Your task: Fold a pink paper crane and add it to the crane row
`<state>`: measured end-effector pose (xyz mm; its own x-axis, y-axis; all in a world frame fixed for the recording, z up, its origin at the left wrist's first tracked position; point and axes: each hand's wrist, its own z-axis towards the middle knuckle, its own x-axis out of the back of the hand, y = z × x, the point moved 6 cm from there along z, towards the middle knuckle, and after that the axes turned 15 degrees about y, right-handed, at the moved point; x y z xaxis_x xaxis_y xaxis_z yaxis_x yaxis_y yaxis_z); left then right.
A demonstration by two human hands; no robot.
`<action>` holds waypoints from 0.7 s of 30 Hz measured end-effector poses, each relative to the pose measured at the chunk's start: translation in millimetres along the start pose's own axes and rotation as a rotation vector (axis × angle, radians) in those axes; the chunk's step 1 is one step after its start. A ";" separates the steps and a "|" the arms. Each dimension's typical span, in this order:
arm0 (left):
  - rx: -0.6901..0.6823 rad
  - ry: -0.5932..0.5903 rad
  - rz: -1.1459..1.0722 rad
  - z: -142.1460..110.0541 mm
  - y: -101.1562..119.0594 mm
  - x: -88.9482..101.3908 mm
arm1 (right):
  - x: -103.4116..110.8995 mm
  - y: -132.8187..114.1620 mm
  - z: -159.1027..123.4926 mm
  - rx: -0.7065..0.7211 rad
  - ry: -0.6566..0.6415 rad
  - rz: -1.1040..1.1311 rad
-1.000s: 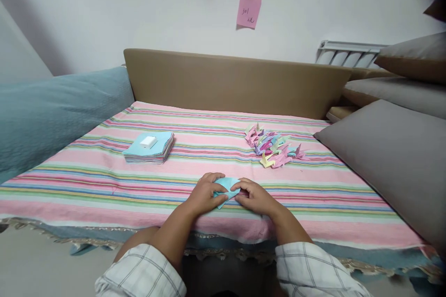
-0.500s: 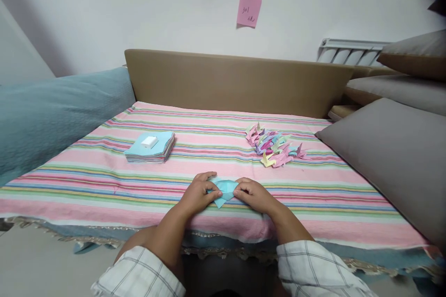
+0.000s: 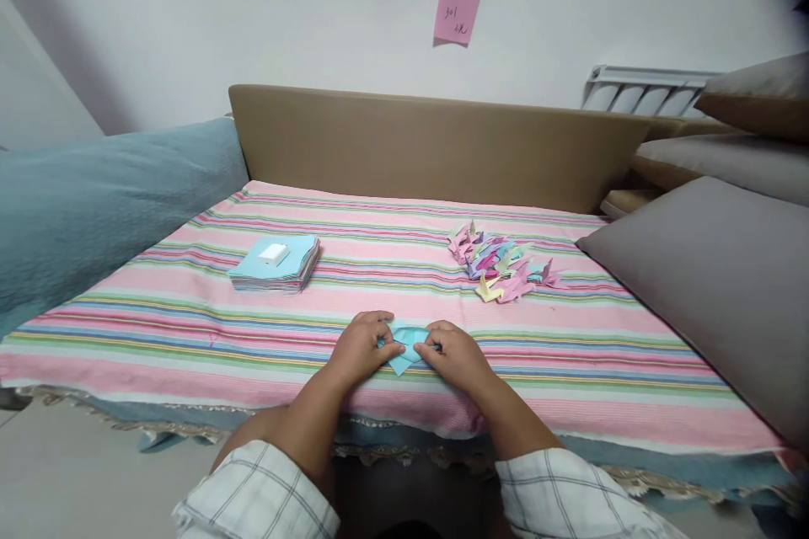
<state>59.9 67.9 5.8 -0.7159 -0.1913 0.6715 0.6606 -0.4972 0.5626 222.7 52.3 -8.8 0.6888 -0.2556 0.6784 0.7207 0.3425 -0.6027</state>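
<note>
A partly folded sheet of light blue origami paper [image 3: 410,340] lies between my hands, close to the front of the striped cloth. My left hand [image 3: 366,345] grips its left side, thumb on top and fingers curled round the edge. On the opposite side my right hand [image 3: 453,352] pinches the paper between thumb and fingers. One pointed corner of the sheet sticks out toward me below the thumbs. The fingers partly hide both side edges of the paper.
A stack of coloured paper [image 3: 275,264] sits at the left, with a small white block [image 3: 274,253] on top. Several folded paper cranes [image 3: 506,265] lie in a heap at the right. Grey cushions [image 3: 708,269] border the right side, a blue bolster [image 3: 120,202] the left.
My right thumb has shifted slightly left over the paper, and the right-hand fingers sit a little more bent. The view has moved slightly.
</note>
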 end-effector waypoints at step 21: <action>-0.041 -0.102 0.031 -1.8 -1.6 -9.1 | -3.8 -1.5 -3.8 -0.005 -0.119 0.019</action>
<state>64.9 68.9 -2.1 -0.6670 -0.1215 0.7351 0.6710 -0.5267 0.5218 219.3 49.3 -12.0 0.6887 -0.1399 0.7115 0.7080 0.3415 -0.6181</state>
